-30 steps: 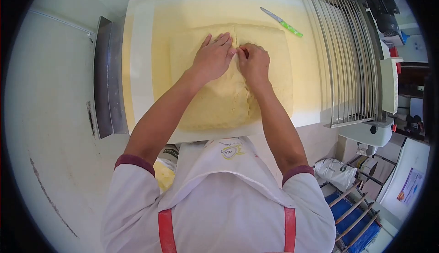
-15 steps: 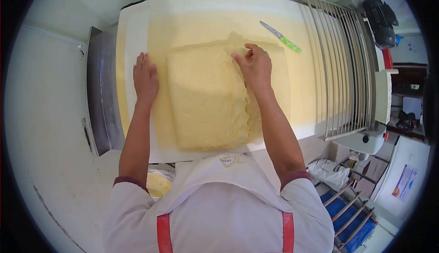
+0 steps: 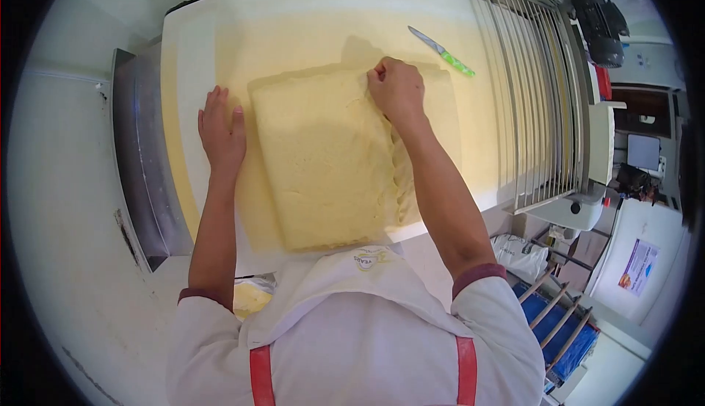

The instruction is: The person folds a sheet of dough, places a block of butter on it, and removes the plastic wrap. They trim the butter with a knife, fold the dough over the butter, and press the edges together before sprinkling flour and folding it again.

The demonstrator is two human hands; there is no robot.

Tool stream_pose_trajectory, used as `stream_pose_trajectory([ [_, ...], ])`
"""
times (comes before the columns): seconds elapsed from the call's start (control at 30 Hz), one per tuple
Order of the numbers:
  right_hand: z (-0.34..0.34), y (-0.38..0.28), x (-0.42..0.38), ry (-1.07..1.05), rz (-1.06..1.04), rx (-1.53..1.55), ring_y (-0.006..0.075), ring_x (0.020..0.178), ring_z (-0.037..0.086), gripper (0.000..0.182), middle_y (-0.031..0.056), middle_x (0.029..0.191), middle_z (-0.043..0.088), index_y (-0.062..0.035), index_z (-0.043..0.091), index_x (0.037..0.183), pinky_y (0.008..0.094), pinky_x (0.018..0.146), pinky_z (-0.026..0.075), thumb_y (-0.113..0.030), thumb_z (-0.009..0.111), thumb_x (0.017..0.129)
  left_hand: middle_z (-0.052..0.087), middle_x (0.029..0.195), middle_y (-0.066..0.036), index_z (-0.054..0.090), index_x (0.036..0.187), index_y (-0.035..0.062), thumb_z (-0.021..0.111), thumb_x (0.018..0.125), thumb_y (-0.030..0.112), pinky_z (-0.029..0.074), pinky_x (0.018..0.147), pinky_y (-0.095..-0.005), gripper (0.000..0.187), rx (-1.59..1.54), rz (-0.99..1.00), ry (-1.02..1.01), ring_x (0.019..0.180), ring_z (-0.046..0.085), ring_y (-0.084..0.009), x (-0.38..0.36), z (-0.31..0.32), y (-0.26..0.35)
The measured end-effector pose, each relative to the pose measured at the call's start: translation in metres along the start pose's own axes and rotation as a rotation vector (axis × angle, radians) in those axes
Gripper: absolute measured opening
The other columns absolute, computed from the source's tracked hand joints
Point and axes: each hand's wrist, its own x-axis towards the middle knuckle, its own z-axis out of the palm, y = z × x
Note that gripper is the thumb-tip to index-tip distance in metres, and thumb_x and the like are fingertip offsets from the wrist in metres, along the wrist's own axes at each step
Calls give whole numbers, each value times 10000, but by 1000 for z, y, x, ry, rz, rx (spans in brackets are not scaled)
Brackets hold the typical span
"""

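Observation:
A large folded slab of pale yellow dough lies on the work surface in front of me. A crimped seam runs along its right side, with a thinner layer of dough beyond it. My right hand is closed at the far end of that seam, its fingers curled together against the dough edge; the fingertips are partly hidden. To the left of the slab, my left hand lies flat and open on the surface, apart from the dough and holding nothing.
A small knife with a green handle lies beyond the dough on the right. The light, yellow-dusted work surface ends at a metal tray on the left. On the right stands a barred metal guard.
My right hand has gone from a loose pinch with fingers apart to a closed grip at the seam's far end. My left hand stays flat. The camera view has shifted slightly.

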Motion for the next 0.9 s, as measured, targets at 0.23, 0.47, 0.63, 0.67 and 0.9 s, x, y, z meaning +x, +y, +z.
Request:
stream_pose_trajectory([
  [0.23, -31, 95, 46, 166, -114, 567, 317, 840, 649, 209, 172, 898, 680, -72, 662, 1073, 399, 818, 499, -96, 577, 883, 389, 1451, -192, 412, 1393, 22, 495, 941, 175, 228, 1141, -454, 484, -311, 387, -198, 1377, 330, -338, -45, -2, 144],
  [0.47, -32, 230, 59, 211, -292, 142, 340, 1039, 569, 283, 198, 1107, 605, -52, 639, 1117, 442, 894, 461, -95, 634, 838, 226, 1555, -147, 216, 1495, 46, 349, 991, 327, 89, 1169, -473, 592, 195, 276, -356, 1449, 188, -267, -62, 31, 201],
  [0.63, -19, 249, 10, 368, -50, 427, 384, 789, 595, 361, 189, 904, 602, -51, 507, 1230, 469, 754, 484, -98, 562, 877, 232, 1548, -166, 238, 1479, 13, 418, 975, 273, 116, 1163, -476, 595, 85, 181, -489, 1443, 199, -294, -51, 22, 206],
  [0.67, -28, 253, -12, 320, 12, 519, 385, 755, 598, 373, 189, 866, 605, -62, 489, 1249, 468, 722, 485, -98, 552, 884, 237, 1543, -178, 245, 1473, 3, 433, 970, 264, 128, 1160, -478, 597, 79, 210, -454, 1441, 202, -305, -49, 28, 212],
  [0.9, -27, 242, -40, 236, 0, 795, 343, 735, 632, 304, 182, 809, 644, -100, 600, 1213, 391, 672, 491, -118, 554, 914, 230, 1534, -212, 253, 1455, -36, 440, 967, 270, 159, 1157, -479, 605, 170, 521, -419, 1438, 195, -332, -45, 113, 340],
])
